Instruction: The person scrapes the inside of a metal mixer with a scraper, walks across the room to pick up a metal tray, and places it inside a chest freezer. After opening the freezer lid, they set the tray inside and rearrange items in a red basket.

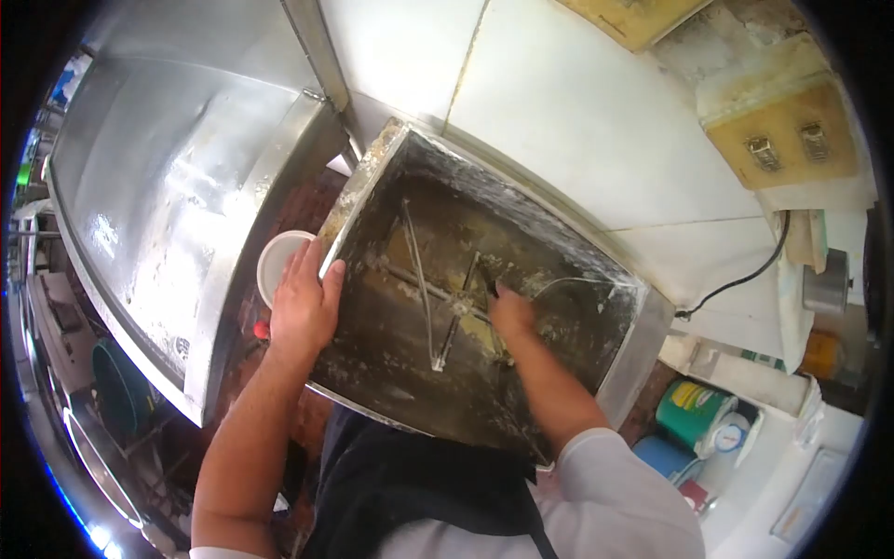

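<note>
A deep metal tub [372, 345] sits in front of me, its inner walls streaked with whitish residue. A shaft with crossing metal bars [420, 270] runs through it, and pale clumps [470, 307] cling around the middle. My left hand [303, 303] is on the tub's left rim, thumb at the inner side and fingers along the outside, beside a round white container [277, 261]. Inside the tub, my right hand [512, 312] is closed around a slim dark tool [486, 277] by the bars; its far end is hard to make out.
A large stainless steel surface [158, 214] stands to the left. White wall panels [559, 121] rise behind the tub. A switch box [787, 140] and black cable [745, 296] are at the right, above a green container [691, 405] and a blue one [666, 456].
</note>
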`<state>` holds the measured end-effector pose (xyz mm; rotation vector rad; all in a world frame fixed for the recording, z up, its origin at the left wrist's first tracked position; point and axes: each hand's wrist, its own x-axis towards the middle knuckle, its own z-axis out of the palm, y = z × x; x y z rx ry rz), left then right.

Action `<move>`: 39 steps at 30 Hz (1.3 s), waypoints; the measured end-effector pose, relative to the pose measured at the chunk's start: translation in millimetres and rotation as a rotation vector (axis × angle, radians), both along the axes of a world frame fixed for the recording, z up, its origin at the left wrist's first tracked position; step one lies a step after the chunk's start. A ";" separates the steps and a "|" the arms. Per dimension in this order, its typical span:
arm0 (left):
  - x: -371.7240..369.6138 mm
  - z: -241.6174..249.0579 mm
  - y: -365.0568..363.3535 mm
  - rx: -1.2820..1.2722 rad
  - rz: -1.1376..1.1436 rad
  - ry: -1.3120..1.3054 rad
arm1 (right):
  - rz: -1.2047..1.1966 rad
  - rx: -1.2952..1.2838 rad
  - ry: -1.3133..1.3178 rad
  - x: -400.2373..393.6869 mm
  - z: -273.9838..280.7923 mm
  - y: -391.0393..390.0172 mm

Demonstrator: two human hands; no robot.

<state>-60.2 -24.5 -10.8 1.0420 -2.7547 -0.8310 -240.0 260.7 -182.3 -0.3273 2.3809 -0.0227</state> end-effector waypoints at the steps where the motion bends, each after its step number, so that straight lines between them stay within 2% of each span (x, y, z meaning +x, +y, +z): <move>1: -0.2 -0.5 0.0 -0.003 -0.004 0.011 | 0.036 0.049 -0.015 -2.4 -4.2 -4.9; 5: 0.4 -2.3 0.2 -0.021 0.003 0.009 | 0.049 -0.021 0.037 -26.1 -13.4 -22.1; 7: 0.5 -3.8 0.4 -0.044 -0.011 0.014 | -0.006 0.069 -0.179 -42.2 -10.1 -40.6; 11: 1.1 -3.8 0.4 -0.071 -0.028 0.039 | -0.013 0.113 -0.235 -27.0 -79.3 -51.6; 13: 1.2 -4.4 -0.5 -0.062 -0.023 0.025 | -0.938 -0.173 -0.222 -1.3 -79.5 -39.4; 14: 1.3 -4.4 -1.1 -0.062 -0.018 0.029 | -0.998 -0.337 -0.321 1.1 -69.9 -24.6; 18: 4.0 -6.4 2.3 -0.064 -0.004 0.012 | -0.889 -0.199 -0.326 -13.8 -75.4 13.3; 20: -1.6 -4.6 -1.7 -0.090 -0.008 0.029 | -0.665 0.071 -0.340 -26.5 -68.2 23.3; 21: -1.9 -4.4 -3.2 -0.091 -0.010 0.016 | -0.660 0.061 -0.330 -29.9 -59.5 19.4; 23: 2.8 -4.5 1.0 -0.081 -0.015 0.010 | -0.117 0.143 -0.322 -26.6 -40.3 28.5; 24: 2.4 -3.4 1.5 -0.081 -0.005 0.005 | -0.127 0.140 -0.304 -18.9 -47.7 36.3; 26: -0.4 -0.4 2.1 -0.097 -0.001 -0.009 | -0.513 -0.317 0.022 0.2 -80.3 40.9; 28: -0.3 -2.8 2.1 -0.097 -0.007 0.003 | -0.322 -0.368 -0.040 8.9 22.3 15.6; 29: 0.0 -2.8 2.3 -0.088 0.006 -0.006 | -0.280 -0.437 -0.023 14.9 52.8 12.3; 32: 1.1 -3.0 2.1 -0.082 0.010 -0.027 | -0.153 -0.615 0.058 30.4 93.2 27.0; 37: -1.9 5.3 6.6 -0.026 0.022 -0.047 | -0.182 -0.782 0.236 56.2 218.6 77.6; 39: -0.6 -0.9 5.3 -0.016 0.034 -0.038 | -0.200 -0.845 0.319 62.0 237.3 109.6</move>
